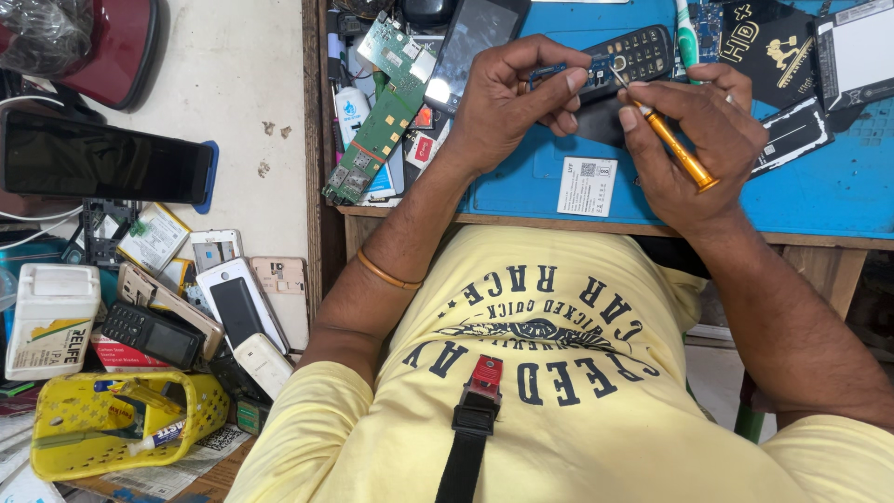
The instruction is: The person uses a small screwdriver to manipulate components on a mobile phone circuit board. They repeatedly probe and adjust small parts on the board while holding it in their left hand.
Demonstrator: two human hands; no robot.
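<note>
- We see the mat (819, 200) lying on the desk (838, 256), with our two hands above it.
- Our left hand (507, 107) holds a small board (559, 71) just left of our right hand (694, 149), which holds the screwdriver (675, 144).
- A keypad phone (643, 51) lies behind the hands.
- A long circuit board (377, 126) lies at the mat's left edge.
- Left of the desk, a basket (93, 419) sits before a heap of phones (233, 307).
</note>
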